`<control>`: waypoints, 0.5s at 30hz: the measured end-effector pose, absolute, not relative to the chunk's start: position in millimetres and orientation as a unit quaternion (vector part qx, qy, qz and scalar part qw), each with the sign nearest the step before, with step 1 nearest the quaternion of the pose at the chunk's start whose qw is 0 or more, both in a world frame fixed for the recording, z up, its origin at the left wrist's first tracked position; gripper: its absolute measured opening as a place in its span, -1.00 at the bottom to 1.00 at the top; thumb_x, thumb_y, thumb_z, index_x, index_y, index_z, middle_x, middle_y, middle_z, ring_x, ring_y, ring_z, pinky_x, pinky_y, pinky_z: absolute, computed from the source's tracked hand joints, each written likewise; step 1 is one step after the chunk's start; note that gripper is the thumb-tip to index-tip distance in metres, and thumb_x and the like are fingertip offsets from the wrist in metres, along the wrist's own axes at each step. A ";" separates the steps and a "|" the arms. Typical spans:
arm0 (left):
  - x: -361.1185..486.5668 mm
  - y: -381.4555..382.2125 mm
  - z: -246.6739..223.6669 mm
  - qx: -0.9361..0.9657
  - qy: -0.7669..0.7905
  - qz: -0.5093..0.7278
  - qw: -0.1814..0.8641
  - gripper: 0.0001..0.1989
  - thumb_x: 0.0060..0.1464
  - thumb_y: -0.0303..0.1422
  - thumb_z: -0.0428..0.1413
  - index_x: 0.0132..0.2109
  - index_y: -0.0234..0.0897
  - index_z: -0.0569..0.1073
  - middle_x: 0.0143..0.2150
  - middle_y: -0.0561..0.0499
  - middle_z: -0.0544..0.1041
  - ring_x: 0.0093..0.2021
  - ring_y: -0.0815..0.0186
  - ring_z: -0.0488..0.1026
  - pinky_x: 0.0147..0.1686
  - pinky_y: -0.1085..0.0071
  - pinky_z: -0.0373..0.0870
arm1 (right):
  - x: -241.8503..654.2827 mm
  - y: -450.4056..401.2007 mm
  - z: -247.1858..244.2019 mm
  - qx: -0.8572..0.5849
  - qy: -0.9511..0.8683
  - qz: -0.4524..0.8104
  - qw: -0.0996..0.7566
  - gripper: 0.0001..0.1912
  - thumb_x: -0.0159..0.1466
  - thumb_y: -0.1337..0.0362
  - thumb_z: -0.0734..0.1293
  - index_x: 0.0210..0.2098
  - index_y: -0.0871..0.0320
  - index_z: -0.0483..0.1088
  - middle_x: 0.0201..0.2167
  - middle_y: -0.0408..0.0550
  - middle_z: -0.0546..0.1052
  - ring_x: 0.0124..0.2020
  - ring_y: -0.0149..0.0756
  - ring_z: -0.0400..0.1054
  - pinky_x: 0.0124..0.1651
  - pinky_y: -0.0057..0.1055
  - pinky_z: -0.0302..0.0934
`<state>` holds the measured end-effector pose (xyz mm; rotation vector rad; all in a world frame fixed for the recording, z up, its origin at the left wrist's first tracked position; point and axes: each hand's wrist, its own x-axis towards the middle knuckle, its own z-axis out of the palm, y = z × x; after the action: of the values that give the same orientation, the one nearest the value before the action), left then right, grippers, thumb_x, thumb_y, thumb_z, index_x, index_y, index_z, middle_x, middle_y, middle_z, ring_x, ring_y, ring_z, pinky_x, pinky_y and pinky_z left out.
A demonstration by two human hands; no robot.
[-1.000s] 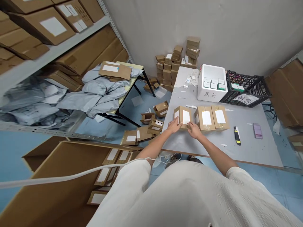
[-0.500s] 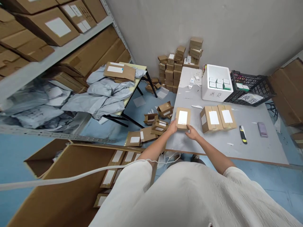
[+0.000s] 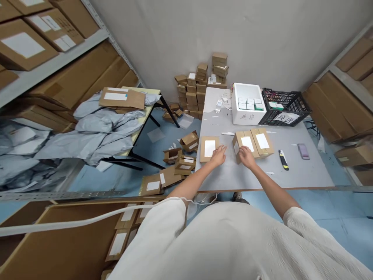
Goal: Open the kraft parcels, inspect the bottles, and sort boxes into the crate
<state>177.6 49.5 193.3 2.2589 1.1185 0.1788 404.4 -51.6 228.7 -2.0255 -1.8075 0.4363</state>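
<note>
A small cardboard box [image 3: 205, 156] with a white label lies flat near the left edge of the grey table [image 3: 233, 177]. At its right side is my left hand [image 3: 218, 155], fingers spread and not wrapped round anything. My right hand [image 3: 246, 156] is at the front of a second labelled box [image 3: 239, 140], its fingers over the near edge; whether they grip it I cannot tell. A third box [image 3: 264, 143] stands against that one on the right. Farther right lie a black-and-yellow box cutter [image 3: 283, 160] and a purple pack [image 3: 303, 151].
Behind the boxes stand a white foam box [image 3: 249, 116] with small cartons and a black plastic crate [image 3: 287, 105]. Stacked cartons [image 3: 192, 99] line the wall. Grey mailing bags [image 3: 96, 124] cover a side table. A large open carton [image 3: 67, 233] and a white cable [image 3: 87, 220] are at left.
Both hands have left the left box, which now lies on the table. My right hand has moved right to the second box. The view has turned rightward.
</note>
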 end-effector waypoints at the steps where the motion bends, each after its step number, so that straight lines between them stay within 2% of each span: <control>1: 195.5 46.6 196.5 0.862 0.399 0.071 0.304 -0.20 0.29 -0.21 0.19 0.59 -0.09 0.16 0.60 -0.23 0.15 0.57 -0.19 0.09 0.51 -0.16 0.09 | 420.3 -53.0 231.7 -0.739 -0.632 0.139 0.188 -0.46 0.42 0.22 0.19 0.33 0.13 0.45 0.37 0.20 0.43 0.42 0.07 0.25 0.46 0.02 0.17; 4: 247.2 36.7 203.4 0.889 0.340 0.076 0.297 -0.28 0.32 -0.24 0.16 0.56 -0.04 0.23 0.57 -0.20 0.22 0.54 -0.14 0.17 0.51 -0.13 0.12 | 461.4 -57.3 233.5 -0.780 -0.595 0.115 0.153 -0.43 0.40 0.23 0.20 0.35 0.14 0.42 0.36 0.21 0.42 0.39 0.10 0.27 0.43 0.05 0.19; 8: 290.4 28.8 204.6 0.915 0.283 0.063 0.281 -0.36 0.36 -0.31 0.09 0.53 -0.11 0.26 0.58 -0.23 0.21 0.55 -0.07 0.21 0.48 -0.06 0.17 | 490.9 -61.0 227.3 -0.796 -0.585 0.116 0.109 -0.44 0.40 0.25 0.21 0.35 0.18 0.41 0.38 0.23 0.40 0.34 0.10 0.30 0.38 0.01 0.22; 11: 294.0 30.3 201.0 0.924 0.264 0.024 0.274 -0.35 0.37 -0.37 0.03 0.55 -0.15 0.21 0.57 -0.23 0.25 0.50 -0.02 0.30 0.44 0.02 0.24 | 495.9 -61.3 223.5 -0.798 -0.577 0.140 0.099 -0.47 0.41 0.23 0.22 0.33 0.16 0.41 0.40 0.23 0.39 0.33 0.13 0.29 0.35 0.03 0.22; 15: 276.0 34.8 200.4 0.907 0.316 0.011 0.278 -0.31 0.39 -0.31 0.02 0.59 -0.18 0.14 0.52 -0.25 0.33 0.43 -0.05 0.41 0.40 0.07 0.30 | 490.5 -57.2 219.3 -0.787 -0.588 0.160 0.099 -0.44 0.41 0.24 0.21 0.37 0.14 0.36 0.34 0.21 0.46 0.31 0.13 0.30 0.36 0.06 0.17</control>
<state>276.0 34.8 200.4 2.4339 0.8490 0.0296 490.5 -57.2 219.3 -2.3268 -1.7386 0.4732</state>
